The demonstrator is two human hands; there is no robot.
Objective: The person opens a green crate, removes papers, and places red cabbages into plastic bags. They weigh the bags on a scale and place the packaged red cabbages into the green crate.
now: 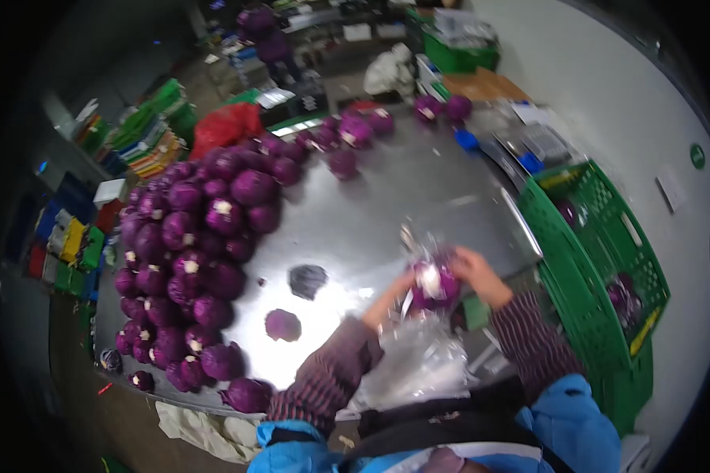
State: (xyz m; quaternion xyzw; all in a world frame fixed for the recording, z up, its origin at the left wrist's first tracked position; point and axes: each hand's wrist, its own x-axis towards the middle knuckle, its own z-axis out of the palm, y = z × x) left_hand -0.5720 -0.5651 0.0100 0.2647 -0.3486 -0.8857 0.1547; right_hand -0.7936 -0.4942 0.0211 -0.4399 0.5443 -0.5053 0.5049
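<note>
Between my two hands, near the table's front edge, is a red cabbage [434,282] with its pale stem end facing up. Clear plastic film shows around its upper edge. My left hand [394,298] holds it on the left side, and my right hand [475,272] grips its right side, fingers bent over it. Crumpled clear plastic bags [418,359] lie just below, close to my body. Left of my hands, a loose purple leaf [282,324] and a dark leaf piece [307,281] rest on the metal table [363,197].
A large heap of red cabbages [189,260] covers the table's left side, with several more along the back. Green crates [599,315] stand at the right, wrapped cabbages inside. A knife-like dark tool [497,162] lies at the back right. Another person [267,39] stands far behind.
</note>
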